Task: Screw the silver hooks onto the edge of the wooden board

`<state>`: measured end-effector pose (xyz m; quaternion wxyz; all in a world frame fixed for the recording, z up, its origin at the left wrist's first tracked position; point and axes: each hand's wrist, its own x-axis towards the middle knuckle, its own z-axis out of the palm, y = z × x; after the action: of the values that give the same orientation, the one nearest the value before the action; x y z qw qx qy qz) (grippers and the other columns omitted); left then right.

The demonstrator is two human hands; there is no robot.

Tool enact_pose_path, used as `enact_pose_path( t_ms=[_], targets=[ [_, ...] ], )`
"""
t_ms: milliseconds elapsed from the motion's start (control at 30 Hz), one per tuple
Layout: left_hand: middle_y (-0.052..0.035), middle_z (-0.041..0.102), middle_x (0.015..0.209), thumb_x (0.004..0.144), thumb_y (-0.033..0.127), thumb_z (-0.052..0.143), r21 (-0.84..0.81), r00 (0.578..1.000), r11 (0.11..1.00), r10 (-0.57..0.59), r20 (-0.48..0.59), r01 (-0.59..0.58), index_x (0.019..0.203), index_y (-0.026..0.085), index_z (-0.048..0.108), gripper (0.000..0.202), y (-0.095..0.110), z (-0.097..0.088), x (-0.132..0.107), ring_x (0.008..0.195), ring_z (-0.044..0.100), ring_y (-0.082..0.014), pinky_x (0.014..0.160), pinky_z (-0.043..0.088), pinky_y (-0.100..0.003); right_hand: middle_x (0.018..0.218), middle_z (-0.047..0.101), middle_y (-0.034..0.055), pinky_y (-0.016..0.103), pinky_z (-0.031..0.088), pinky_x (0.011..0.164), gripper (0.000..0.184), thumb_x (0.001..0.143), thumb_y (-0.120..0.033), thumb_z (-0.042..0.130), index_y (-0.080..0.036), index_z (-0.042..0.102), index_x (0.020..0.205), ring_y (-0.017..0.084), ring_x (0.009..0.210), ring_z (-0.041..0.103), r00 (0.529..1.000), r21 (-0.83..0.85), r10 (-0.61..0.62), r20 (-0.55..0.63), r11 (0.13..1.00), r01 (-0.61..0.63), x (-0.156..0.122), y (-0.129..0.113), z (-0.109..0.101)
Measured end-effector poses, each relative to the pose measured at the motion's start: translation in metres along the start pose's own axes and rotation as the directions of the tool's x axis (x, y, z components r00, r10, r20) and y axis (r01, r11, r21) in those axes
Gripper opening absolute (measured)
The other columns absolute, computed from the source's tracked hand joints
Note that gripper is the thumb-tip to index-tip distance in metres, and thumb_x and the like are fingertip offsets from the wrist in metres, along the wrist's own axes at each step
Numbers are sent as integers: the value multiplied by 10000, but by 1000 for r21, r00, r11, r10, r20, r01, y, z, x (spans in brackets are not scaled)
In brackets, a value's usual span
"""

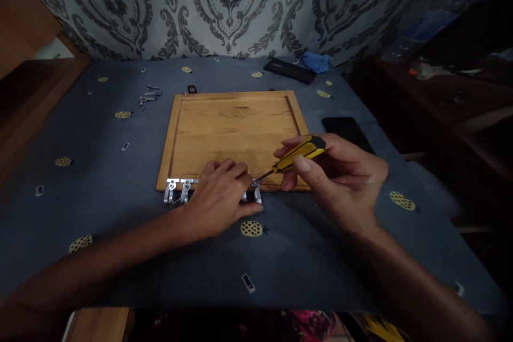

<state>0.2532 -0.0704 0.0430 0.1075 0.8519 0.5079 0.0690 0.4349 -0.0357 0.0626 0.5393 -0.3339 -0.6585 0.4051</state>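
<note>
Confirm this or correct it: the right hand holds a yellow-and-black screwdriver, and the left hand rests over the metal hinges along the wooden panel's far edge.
The edge is wrong: the head view shows the metal hinges along the wooden panel's near edge. The left hand does rest over them, and the right hand holds the yellow-and-black screwdriver.

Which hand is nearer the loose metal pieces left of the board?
Left. Your left hand is in front and right of the metal pieces; your right hand, holding the screwdriver, is farther right.
</note>
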Motion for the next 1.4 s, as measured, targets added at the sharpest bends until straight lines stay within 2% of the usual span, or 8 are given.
enact_pose_path(
  t_ms=[133, 333, 567, 900, 1067, 1167, 1400],
  targets=[
    [-68, 657, 1048, 884, 521, 664, 1, 1000, 1000, 13, 3, -13, 1006, 156, 674, 384, -1, 0, 0, 1055, 574, -285, 857, 430, -414, 868, 741, 2, 264, 508, 371, 73, 851, -315, 743, -268, 736, 907, 107, 444, 603, 989, 32, -74, -131, 996, 79, -2, 2, 2],
    [-73, 656, 1052, 887, 525, 658, 12, 1000, 1000, 20, -10, -20, 1025, 145, 669, 404, 0, 0, 0, 1058, 578, -286, 863, 435, -419, 869, 712, -1, 259, 510, 408, 81, 844, -302, 752, -244, 714, 887, 95, 446, 620, 993, -39, -61, -99, 998, 58, -2, 1, 2],
    [-76, 663, 1040, 883, 520, 669, 3, 1000, 1000, 16, -13, -16, 1010, 154, 668, 387, 0, 1, 1, 1045, 583, -280, 858, 442, -417, 860, 704, 2, 264, 514, 401, 102, 852, -352, 741, -264, 717, 898, 99, 447, 611, 992, -45, -30, -122, 999, 25, -3, 0, 4],
    [-62, 660, 1015, 884, 517, 667, 21, 999, 999, 29, -24, -28, 984, 160, 662, 371, 0, 0, 0, 1021, 586, -280, 831, 432, -409, 792, 711, -14, 228, 532, 395, 144, 854, -361, 738, -231, 697, 899, 91, 440, 615, 996, -32, -13, -86, 999, 11, -2, 2, 3],
    [-66, 662, 1015, 878, 520, 674, 34, 1000, 999, 18, -19, -18, 991, 158, 667, 379, 0, -1, 1, 1022, 590, -282, 828, 436, -410, 859, 724, 5, 229, 543, 414, 128, 850, -336, 745, -227, 697, 896, 97, 485, 645, 998, -22, -10, -60, 1000, 8, -5, 2, 3],
    [-64, 661, 1015, 881, 513, 675, 26, 1000, 999, 20, -19, -19, 991, 162, 669, 368, 0, 0, 1, 1021, 586, -277, 829, 433, -407, 914, 734, 16, 252, 559, 434, 99, 848, -296, 747, -243, 704, 920, 107, 503, 654, 999, -25, -44, -19, 999, 43, -7, 2, 1],
    [-63, 666, 1062, 882, 508, 676, 4, 1000, 1000, 15, -15, -15, 1049, 181, 677, 368, -1, 2, 0, 1048, 574, -280, 845, 426, -418, 941, 754, 30, 289, 572, 453, 175, 825, -253, 762, -269, 723, 995, 146, 570, 675, 984, -61, -124, 131, 989, 132, -7, 2, -5]
  ],
)
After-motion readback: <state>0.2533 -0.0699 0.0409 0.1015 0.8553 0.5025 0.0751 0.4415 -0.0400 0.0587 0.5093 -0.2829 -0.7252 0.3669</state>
